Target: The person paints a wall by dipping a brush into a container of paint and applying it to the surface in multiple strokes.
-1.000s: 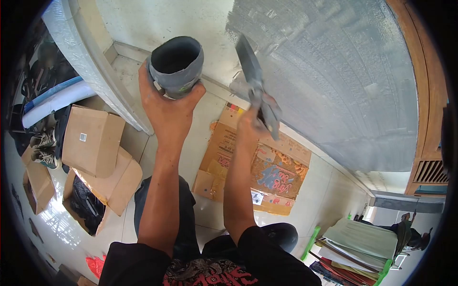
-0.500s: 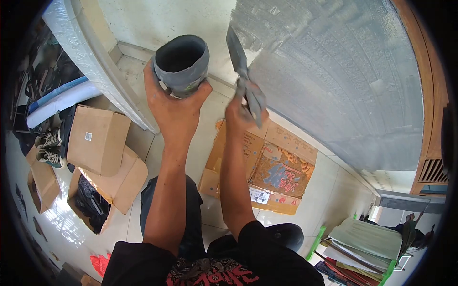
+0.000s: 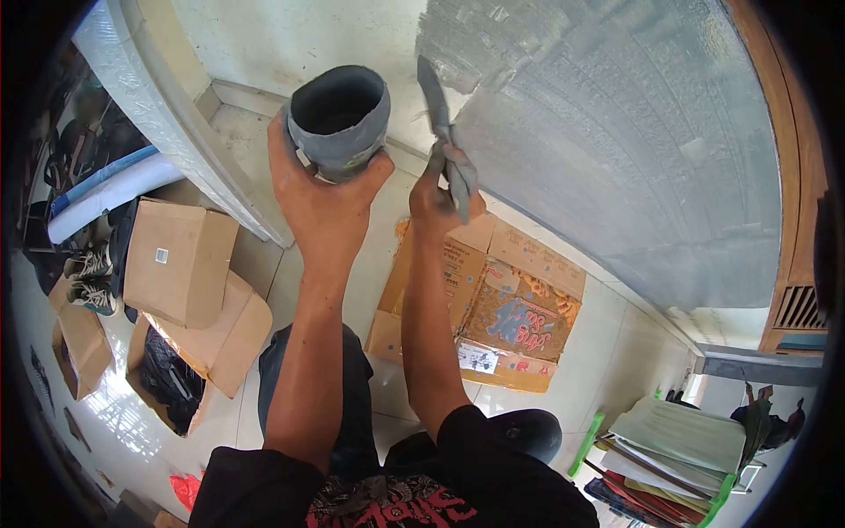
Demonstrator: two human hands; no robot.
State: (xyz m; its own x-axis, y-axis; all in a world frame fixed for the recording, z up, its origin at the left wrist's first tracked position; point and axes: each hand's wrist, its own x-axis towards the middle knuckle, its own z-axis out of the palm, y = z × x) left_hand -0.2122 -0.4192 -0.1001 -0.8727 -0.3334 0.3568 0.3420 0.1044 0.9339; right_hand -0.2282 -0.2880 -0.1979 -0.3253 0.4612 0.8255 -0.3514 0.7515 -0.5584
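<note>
My left hand (image 3: 321, 189) is wrapped round the lower side of a round grey pot (image 3: 339, 145), coated with grey matter and with an uneven rim. The pot's mouth tilts toward me, and its inside is dark. To the right, my right hand (image 3: 437, 195) grips the grey-smeared handle of a trowel (image 3: 433, 97). Its narrow blade points up and away, beside the pot and apart from it. Past the blade, the wall (image 3: 607, 150) carries a broad coat of grey with streaked stroke marks; its left part (image 3: 255, 40) is pale and uncoated.
Flattened cardboard (image 3: 519, 321) with grey splashes lies on the tiled floor below the wall. At left are an open carton (image 3: 238, 330) with a black bag, shoes (image 3: 92, 282) and a plastic-wrapped frame (image 3: 167, 114). A rack of folded cloths (image 3: 678, 436) stands lower right.
My right hand and the trowel have shifted slightly left and the blade's tip sits a little lower. The left hand and the pot have barely moved.
</note>
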